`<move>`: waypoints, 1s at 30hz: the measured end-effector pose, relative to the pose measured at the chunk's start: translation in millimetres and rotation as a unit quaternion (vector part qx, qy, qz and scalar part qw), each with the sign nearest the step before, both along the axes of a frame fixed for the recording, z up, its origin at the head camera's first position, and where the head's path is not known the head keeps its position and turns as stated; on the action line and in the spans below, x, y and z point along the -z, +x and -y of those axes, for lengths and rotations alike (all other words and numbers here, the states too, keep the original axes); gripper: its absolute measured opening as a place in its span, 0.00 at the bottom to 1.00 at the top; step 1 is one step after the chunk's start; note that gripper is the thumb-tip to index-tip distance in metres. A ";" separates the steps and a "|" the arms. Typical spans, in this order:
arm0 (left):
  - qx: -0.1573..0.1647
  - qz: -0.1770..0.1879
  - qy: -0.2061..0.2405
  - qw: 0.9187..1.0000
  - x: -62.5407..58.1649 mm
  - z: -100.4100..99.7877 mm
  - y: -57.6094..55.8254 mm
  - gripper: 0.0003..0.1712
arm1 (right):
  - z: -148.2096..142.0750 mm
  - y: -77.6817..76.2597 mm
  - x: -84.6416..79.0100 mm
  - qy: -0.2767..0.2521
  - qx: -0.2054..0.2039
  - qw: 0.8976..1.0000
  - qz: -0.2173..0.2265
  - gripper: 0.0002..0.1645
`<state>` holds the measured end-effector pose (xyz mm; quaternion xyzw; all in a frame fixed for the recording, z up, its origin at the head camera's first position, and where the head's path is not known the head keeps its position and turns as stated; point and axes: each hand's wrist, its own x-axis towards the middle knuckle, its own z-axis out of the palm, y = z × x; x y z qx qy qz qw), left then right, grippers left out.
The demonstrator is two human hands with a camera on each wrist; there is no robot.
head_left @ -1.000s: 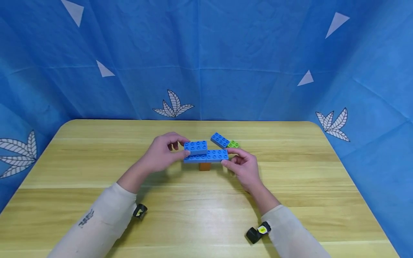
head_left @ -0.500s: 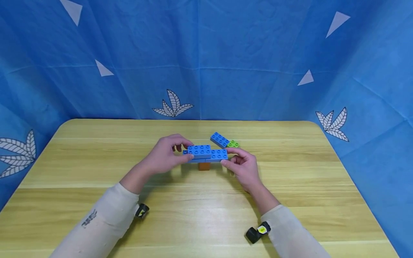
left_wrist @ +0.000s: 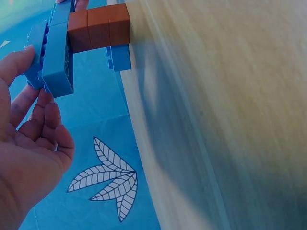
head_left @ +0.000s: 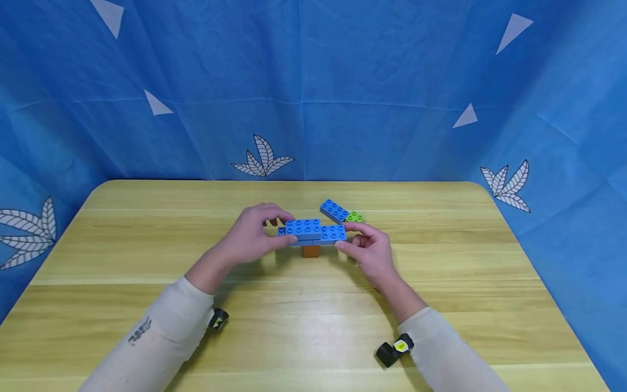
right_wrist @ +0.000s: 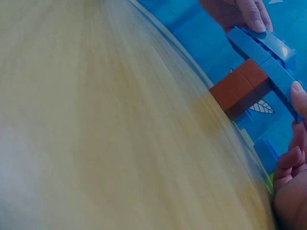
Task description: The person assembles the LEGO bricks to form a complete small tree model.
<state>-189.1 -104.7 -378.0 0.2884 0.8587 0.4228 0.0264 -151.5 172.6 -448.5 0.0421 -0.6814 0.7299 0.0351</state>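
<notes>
A stack of orange-brown toy building bricks (head_left: 311, 251) stands upright on the table. Across its top lie two blue bricks end to end, the right one (head_left: 333, 234) and the left one (left_wrist: 57, 60), overhanging on both sides. My left hand (head_left: 252, 235) pinches an upper blue brick (head_left: 302, 228) between thumb and fingers, over the seam of that row. Studs show in a narrow gap under this brick in the left wrist view. With thumb and index finger, my right hand (head_left: 368, 253) grips the right end of the lower row.
Behind the structure, a loose blue brick (head_left: 334, 210) lies slanted on the wooden table (head_left: 441, 239), next to a small green brick (head_left: 355, 216). A blue curtain (head_left: 382, 98) hangs behind the table's far edge.
My left hand has moved the upper blue brick right and lower, from above the row's left end to over the seam. The right hand keeps its grip in place.
</notes>
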 end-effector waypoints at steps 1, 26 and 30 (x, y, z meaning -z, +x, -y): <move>0.000 0.001 0.000 1.000 -0.7 0.2 -0.1 0.20 | -1.0 -0.8 -1.2 0.004 -0.006 1.000 0.006 0.22; 0.004 0.027 -0.015 1.000 -5.4 0.3 -0.7 0.19 | 29.6 -1.3 -69.3 0.203 -0.077 0.973 -0.075 0.19; 0.004 0.022 -0.017 1.000 -7.2 -0.3 -0.2 0.19 | 26.5 -9.9 -52.6 0.191 -0.075 0.976 -0.072 0.19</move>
